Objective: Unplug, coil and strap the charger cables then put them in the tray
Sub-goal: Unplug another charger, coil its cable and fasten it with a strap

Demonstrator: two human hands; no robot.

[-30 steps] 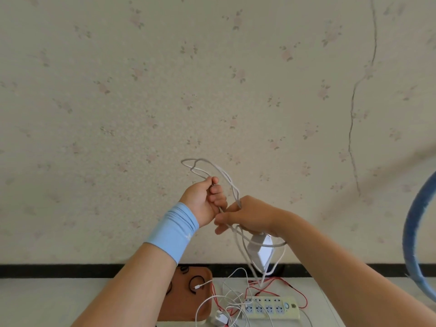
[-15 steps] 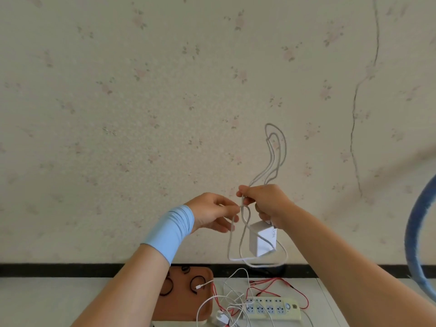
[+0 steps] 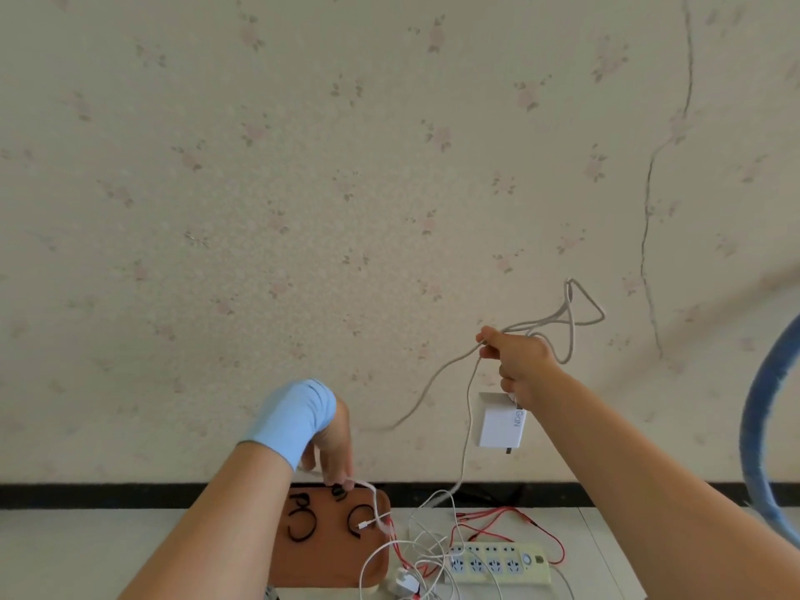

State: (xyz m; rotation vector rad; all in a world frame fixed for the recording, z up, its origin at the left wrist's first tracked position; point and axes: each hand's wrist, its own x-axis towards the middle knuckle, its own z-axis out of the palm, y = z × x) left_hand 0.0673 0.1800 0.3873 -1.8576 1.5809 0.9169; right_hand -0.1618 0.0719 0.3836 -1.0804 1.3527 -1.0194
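Cable [image 3: 468, 409] one, gripped by left hand [image 3: 333, 443], right hand [image 3: 515, 357], tray [image 3: 329, 556] one

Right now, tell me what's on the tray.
Black straps lie looped on the tray, one at its far edge under the left hand. A white cable end crosses its right side. The left arm hides its near left corner.

Tray [image 3: 333, 560] edge behind left forearm [image 3: 208, 526]

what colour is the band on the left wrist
Light blue; the fabric wristband shows best in head view.
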